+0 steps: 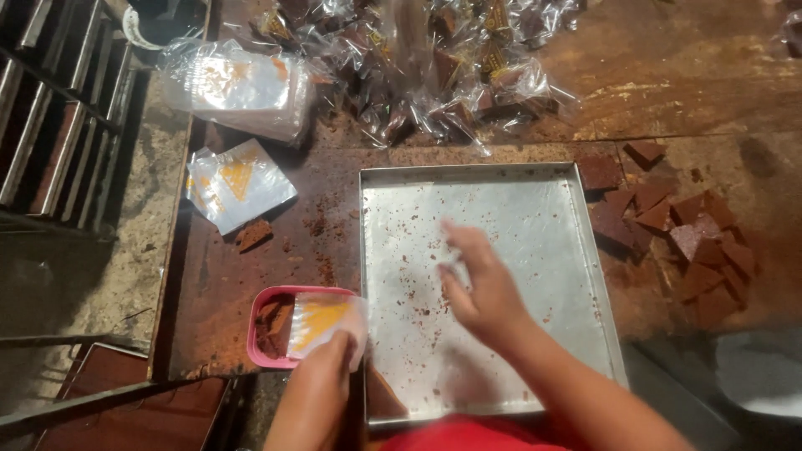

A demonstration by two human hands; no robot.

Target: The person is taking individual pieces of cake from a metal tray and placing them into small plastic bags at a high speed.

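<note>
Two hands, left hand gripping wrapper, right hand over tray

Clear plastic wrapper with orange triangle print pinched in left hand. Two stacks of matching clear orange-printed wrappers lie beyond it. Heap of filled clear packets far ahead of right hand.

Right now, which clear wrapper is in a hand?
The one in the left hand, the wrapper over the pink tray; other wrappers lie loose farther up.

Open, near-bare tray ahead. Hemmed by wrapped pile beyond, brown pieces right, pink tub and wrappers left.
</note>
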